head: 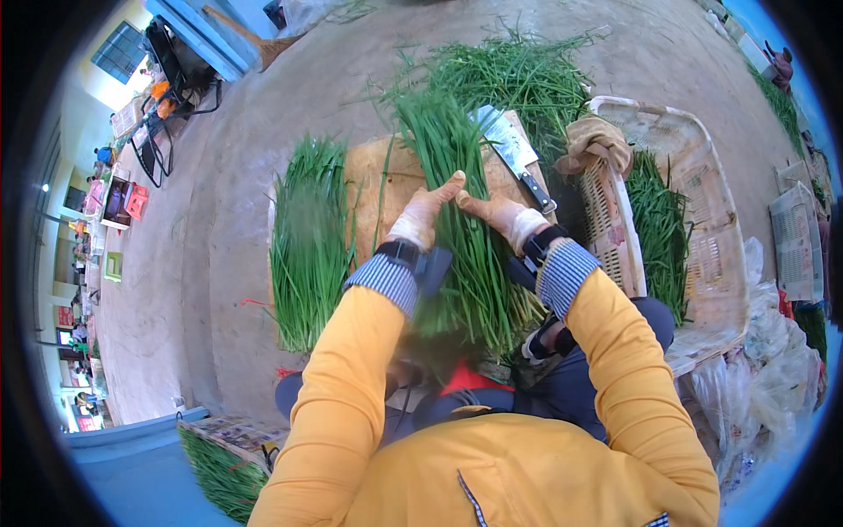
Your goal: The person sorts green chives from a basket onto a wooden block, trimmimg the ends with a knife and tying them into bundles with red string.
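Both my hands wear pale gloves and clasp one thick bundle of long green garlic chives [454,148] from either side. My left hand [427,209] grips its left side, and my right hand [502,212] the right, thumbs nearly meeting on top. The bundle's pale cut ends point toward my feet. Beneath it is a wooden board [385,174]. Right of the bundle, a cleaver [517,155] with a black handle rests on the board. At the board's left end lies another pile of chives [308,244], apart from my hands.
Loose chives [510,79] are heaped on the floor beyond the board. To the right stands a white plastic crate [714,230] with chives inside and a brown cloth [596,141] over its rim. Plastic bags [764,369] lie beside it. A folding chair [158,125] stands far left.
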`<act>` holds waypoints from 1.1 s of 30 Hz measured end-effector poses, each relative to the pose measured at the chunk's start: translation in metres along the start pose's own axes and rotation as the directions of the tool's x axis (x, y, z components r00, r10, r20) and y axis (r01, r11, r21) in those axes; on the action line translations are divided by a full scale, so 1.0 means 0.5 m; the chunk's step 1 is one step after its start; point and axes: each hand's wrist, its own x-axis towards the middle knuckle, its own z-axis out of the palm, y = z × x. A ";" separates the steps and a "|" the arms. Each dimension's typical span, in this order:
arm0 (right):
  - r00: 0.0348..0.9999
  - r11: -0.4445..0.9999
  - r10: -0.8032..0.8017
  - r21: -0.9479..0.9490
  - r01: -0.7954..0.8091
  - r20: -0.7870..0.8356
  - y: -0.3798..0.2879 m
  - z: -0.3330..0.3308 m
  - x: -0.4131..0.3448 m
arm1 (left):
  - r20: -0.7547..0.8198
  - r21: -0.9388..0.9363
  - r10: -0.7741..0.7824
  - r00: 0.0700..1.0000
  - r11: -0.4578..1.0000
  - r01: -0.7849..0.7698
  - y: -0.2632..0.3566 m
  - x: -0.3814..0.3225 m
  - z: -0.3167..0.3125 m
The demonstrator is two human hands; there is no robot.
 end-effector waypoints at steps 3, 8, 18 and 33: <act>0.956 0.941 -0.290 0.170 0.292 -0.038 -0.020 0.026 -0.069 | 0.216 -0.111 0.158 0.963 0.984 -0.137 0.010 -0.064 -0.009; 0.695 0.657 -0.706 0.242 0.714 -0.136 -0.098 0.034 -0.154 | 0.211 -0.105 0.558 0.802 0.829 -0.549 0.090 -0.230 0.044; 0.518 0.517 -0.855 -0.039 0.855 0.019 -0.237 -0.032 -0.263 | 0.329 0.019 0.790 0.518 0.543 -0.840 0.198 -0.368 0.073; 0.161 0.205 -0.973 0.297 0.933 0.166 -0.215 -0.042 -0.034 | 0.285 -0.028 0.849 0.445 0.471 -0.882 0.185 -0.177 0.111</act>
